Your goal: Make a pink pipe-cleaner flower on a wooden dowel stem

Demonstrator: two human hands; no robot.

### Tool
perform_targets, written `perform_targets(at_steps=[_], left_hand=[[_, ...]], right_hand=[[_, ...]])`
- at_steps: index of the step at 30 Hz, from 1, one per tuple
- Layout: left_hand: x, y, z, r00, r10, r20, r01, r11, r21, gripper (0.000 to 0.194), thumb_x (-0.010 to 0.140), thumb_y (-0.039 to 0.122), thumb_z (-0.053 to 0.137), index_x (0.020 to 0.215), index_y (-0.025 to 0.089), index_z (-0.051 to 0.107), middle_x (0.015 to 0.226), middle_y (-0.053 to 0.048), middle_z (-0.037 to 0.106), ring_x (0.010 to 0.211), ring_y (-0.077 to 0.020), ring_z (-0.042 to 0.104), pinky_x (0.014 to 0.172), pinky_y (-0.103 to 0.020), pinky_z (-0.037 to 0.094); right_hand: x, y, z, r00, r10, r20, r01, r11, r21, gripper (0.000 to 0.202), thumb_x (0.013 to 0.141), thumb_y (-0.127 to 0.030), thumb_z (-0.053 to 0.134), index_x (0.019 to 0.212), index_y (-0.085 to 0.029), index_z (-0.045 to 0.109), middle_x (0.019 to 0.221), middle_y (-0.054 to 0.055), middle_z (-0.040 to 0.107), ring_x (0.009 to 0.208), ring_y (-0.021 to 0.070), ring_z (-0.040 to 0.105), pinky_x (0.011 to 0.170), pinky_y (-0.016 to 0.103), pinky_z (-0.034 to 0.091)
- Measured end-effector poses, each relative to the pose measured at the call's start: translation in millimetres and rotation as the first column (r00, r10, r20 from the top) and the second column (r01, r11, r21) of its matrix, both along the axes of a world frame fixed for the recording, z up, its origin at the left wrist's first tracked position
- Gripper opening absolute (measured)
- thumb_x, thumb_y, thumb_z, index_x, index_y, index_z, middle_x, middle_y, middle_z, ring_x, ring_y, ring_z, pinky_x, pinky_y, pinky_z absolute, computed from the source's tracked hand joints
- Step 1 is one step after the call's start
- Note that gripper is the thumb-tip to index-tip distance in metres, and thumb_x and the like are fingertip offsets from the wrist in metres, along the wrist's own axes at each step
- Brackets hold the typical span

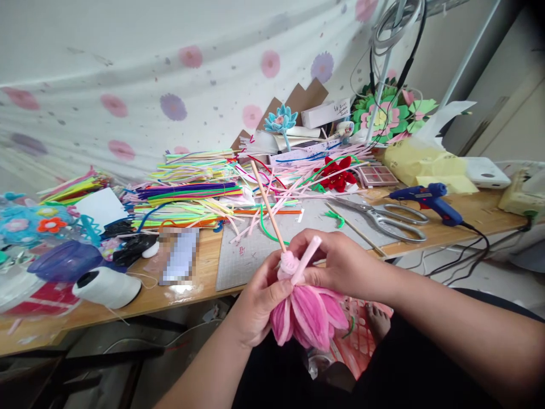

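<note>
One pink pipe-cleaner flower (310,313), lower centre of frame, hangs petals-down, tan stick (269,208) slanting upper-left, pinched at the base between left hand (260,298) and right hand (340,258) (both equally near).

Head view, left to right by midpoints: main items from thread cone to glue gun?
White thread cone → left hand → pink flower → right hand → silver scissors → blue glue gun. Overlapping pipe-cleaner bundles left out.
</note>
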State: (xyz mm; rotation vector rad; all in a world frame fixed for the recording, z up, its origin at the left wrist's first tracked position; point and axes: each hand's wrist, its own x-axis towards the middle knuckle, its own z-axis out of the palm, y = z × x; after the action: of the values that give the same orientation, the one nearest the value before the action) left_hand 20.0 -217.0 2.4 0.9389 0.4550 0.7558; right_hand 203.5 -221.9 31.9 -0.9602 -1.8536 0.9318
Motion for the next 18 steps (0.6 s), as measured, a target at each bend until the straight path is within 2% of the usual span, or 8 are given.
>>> perform_targets(at_steps=[2,4,7,8,12,15,18], left_hand=[[2,-2,-3.7,0.998,0.068,0.008,-0.068,0.998,-0.017,0.033,0.077,0.024,0.072,0.109,0.022,0.064,0.094,-0.003,0.065,0.084,-0.0148,0.063,0.076,-0.024,0.048],[3,-2,-5.8,0.992,0.126,-0.008,-0.126,0.992,-0.016,0.03,0.076,0.024,0.072,0.106,0.022,0.066,0.091,-0.002,0.066,0.082,-0.0141,0.063,0.076,-0.024,0.049],[0,-1,-4.6,0.982,0.183,-0.038,-0.182,0.983,0.022,0.029,0.075,0.024,0.073,0.103,0.021,0.069,0.091,-0.002,0.067,0.083,-0.014,0.063,0.078,-0.024,0.049],[-1,-1,-3.4,0.98,0.195,-0.041,-0.194,0.98,0.034,0.029,0.074,0.024,0.074,0.102,0.021,0.069,0.092,-0.002,0.067,0.083,-0.0141,0.063,0.077,-0.024,0.049],[-9,0,-0.7,0.978,0.209,0.012,-0.209,0.972,0.106,0.032,0.069,0.029,0.077,0.098,0.021,0.07,0.096,-0.003,0.066,0.085,-0.0164,0.061,0.076,-0.026,0.049],[-15,3,-2.8,0.978,0.209,0.015,-0.207,0.951,0.228,0.034,0.067,0.032,0.077,0.099,0.022,0.07,0.102,-0.004,0.065,0.091,-0.0193,0.06,0.082,-0.029,0.047],[-21,7,-5.1,0.976,0.214,-0.027,-0.19,0.912,0.362,0.036,0.068,0.035,0.075,0.102,0.023,0.07,0.107,-0.006,0.063,0.098,-0.0229,0.058,0.086,-0.033,0.045]], right_hand=[[3,-3,6.0,0.997,-0.05,0.055,0.039,0.98,0.198,0.025,0.076,-0.022,0.074,0.097,-0.016,0.063,0.096,0.007,0.06,0.09,0.0176,0.059,0.079,0.03,0.049],[6,-6,13.6,0.998,-0.033,0.05,0.015,0.945,0.326,0.022,0.075,-0.018,0.073,0.096,-0.016,0.066,0.099,0.008,0.056,0.097,0.0187,0.056,0.083,0.031,0.048],[12,-9,22.3,0.998,0.062,0.024,-0.066,0.942,0.328,0.005,0.082,-0.016,0.067,0.087,-0.017,0.069,0.085,0.004,0.059,0.08,0.0133,0.058,0.072,0.025,0.049],[14,-9,23.7,0.998,0.064,0.017,-0.066,0.948,0.311,0.005,0.085,-0.016,0.064,0.084,-0.016,0.069,0.08,0.004,0.061,0.074,0.0116,0.059,0.068,0.023,0.049],[24,-8,25.9,0.995,-0.076,0.069,0.054,0.958,0.282,0.012,0.087,-0.019,0.063,0.076,-0.015,0.066,0.069,0.001,0.064,0.062,0.009,0.059,0.058,0.019,0.045],[30,-8,29.4,0.984,-0.072,0.165,0.016,0.948,0.319,0.013,0.087,-0.017,0.062,0.074,-0.016,0.063,0.065,-0.001,0.062,0.059,0.008,0.056,0.055,0.018,0.041],[34,-8,34.9,0.968,-0.026,0.251,-0.069,0.929,0.363,0.01,0.089,-0.017,0.059,0.08,-0.017,0.062,0.071,-0.001,0.06,0.067,0.0086,0.055,0.06,0.018,0.04]])
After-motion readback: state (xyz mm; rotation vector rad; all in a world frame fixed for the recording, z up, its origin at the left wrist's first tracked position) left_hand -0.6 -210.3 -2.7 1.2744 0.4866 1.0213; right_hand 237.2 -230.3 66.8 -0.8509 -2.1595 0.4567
